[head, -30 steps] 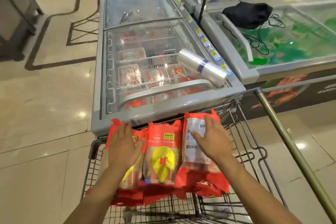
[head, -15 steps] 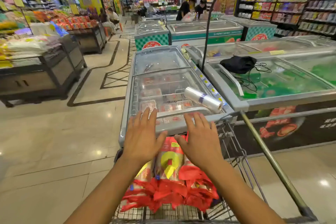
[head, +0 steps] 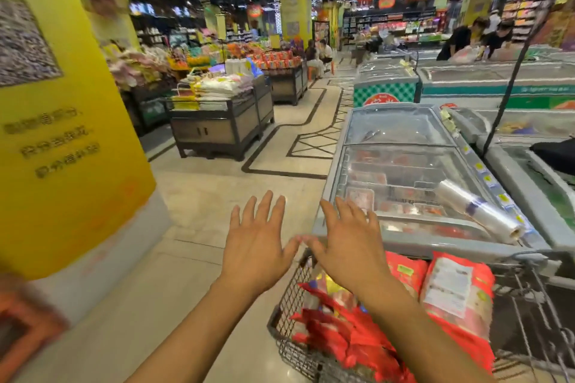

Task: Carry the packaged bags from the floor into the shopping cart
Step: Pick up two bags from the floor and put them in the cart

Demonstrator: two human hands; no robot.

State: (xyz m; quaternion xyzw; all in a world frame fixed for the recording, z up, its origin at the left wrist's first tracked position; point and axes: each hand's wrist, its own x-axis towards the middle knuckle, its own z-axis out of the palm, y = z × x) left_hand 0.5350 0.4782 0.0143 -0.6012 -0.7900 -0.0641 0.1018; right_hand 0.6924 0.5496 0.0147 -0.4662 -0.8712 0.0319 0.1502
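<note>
Several red packaged bags stand inside the wire shopping cart at the lower right. My left hand hovers over the floor just left of the cart, fingers spread and straight, holding nothing. My right hand is raised above the cart's front left corner, fingers also spread, holding nothing. My right forearm covers part of the bags.
A chest freezer with a roll of clear plastic bags on its lid stands right in front of the cart. A yellow pillar rises at the left. Display stands and shoppers are farther down the tiled aisle.
Both hands left the bags in the cart and rose with fingers spread. The view lifted and swung left, so the cart now sits at the lower right.
</note>
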